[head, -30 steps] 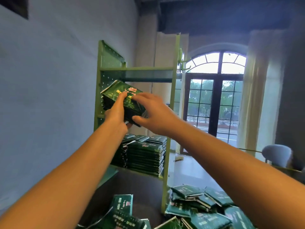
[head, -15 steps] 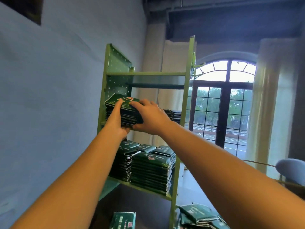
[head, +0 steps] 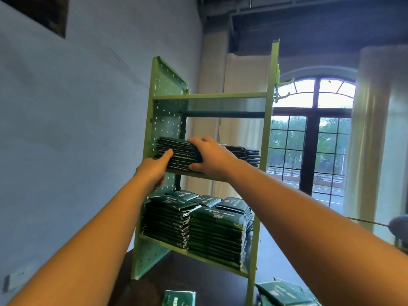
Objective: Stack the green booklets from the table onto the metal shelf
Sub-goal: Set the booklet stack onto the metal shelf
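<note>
R hand [head: 212,156] clamps dark-green booklet stack [head: 176,153] on mid tier, light-green perforated metal shelf [head: 270,120] | L hand [head: 155,167] flat vs stack front (grips nothing) | lower tier full

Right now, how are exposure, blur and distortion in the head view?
Head view: the arched window is blown out and backlights the room; booklet stacks on the green shelf read dark, cover print illegible; wide-angle stretch enlarges both forearms; right hand and left hand slightly soft.
</note>
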`<state>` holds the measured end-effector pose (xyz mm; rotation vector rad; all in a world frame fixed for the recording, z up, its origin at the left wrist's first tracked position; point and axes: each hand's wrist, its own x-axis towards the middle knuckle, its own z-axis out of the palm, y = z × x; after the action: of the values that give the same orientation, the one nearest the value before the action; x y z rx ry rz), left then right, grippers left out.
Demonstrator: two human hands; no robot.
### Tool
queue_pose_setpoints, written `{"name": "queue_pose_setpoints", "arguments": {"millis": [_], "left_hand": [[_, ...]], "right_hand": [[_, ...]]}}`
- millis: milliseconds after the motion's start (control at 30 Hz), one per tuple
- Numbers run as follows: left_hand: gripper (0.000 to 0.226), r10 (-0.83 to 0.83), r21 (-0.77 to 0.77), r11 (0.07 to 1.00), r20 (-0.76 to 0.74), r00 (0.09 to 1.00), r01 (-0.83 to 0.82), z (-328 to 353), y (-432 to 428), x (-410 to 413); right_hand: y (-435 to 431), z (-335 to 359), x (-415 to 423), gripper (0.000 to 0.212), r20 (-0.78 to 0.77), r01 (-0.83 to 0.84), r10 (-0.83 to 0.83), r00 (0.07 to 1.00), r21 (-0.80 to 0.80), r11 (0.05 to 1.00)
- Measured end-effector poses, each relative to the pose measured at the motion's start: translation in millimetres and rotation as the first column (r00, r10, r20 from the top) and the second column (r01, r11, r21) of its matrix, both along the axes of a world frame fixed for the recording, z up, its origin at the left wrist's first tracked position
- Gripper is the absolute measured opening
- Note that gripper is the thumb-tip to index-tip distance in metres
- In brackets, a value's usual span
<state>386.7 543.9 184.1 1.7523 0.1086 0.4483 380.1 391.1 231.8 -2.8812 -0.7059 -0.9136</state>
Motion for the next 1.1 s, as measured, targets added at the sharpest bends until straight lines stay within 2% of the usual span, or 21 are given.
{"name": "queue_pose_setpoints", "arguments": {"millis": [67,100,167,267,467,667,833,967,1100], "left_hand": [[0.046,0.15,-0.018,0.989,0.138,0.979,-0.149,-4.7,0.7,1.5],[0.042,0.136,-0.081,0.989,0.202,0.97,-0.122,-4.1,-2.5,0.1],[0.039,0.021,-0.178,0.984,0.288,0.958,0.032,-0.1,-11.7,-2.6],[0.038,-0.042,-0.18,0.978,0.341,0.939,0.109,4.7,-22.3,-1.2],[0.037,0.042,-0.217,0.976,0.289,0.956,0.022,7.0,-25.6,14.8],[0.042,0.166,-0.066,0.986,0.243,0.956,-0.155,15.1,-21.7,26.3],[0.043,0.177,0.024,0.982,0.216,0.96,-0.186,14.1,-21.1,26.6],[0.037,0.172,0.044,0.98,0.32,0.932,-0.196,8.0,-25.6,18.5],[0.031,0.05,0.019,0.998,0.441,0.896,-0.066,-5.5,-39.6,-3.0]], "right_hand": [[3.1,0.7,2.3,0.071,0.0,0.013,-0.013,1.0,-0.016,1.0],[4.2,1.2,3.7,0.071,-0.003,0.022,-0.022,1.0,-0.023,1.0],[7.5,1.9,7.2,0.07,0.004,0.037,-0.037,0.999,-0.039,0.999],[12.7,3.3,11.9,0.068,0.008,0.057,-0.057,0.998,-0.058,0.997],[16.6,0.5,19.6,0.074,0.02,0.078,-0.076,0.997,-0.074,0.994],[13.0,-6.3,18.7,0.086,0.004,-0.004,0.004,1.0,0.029,1.0],[-0.1,-9.6,10.8,0.086,-0.012,-0.026,0.027,1.0,0.093,0.995],[-8.2,-16.8,-8.9,0.081,0.012,-0.075,0.074,0.997,0.111,0.991],[-25.1,-34.2,-40.6,0.064,0.102,-0.132,0.126,0.987,0.055,0.99]]}}
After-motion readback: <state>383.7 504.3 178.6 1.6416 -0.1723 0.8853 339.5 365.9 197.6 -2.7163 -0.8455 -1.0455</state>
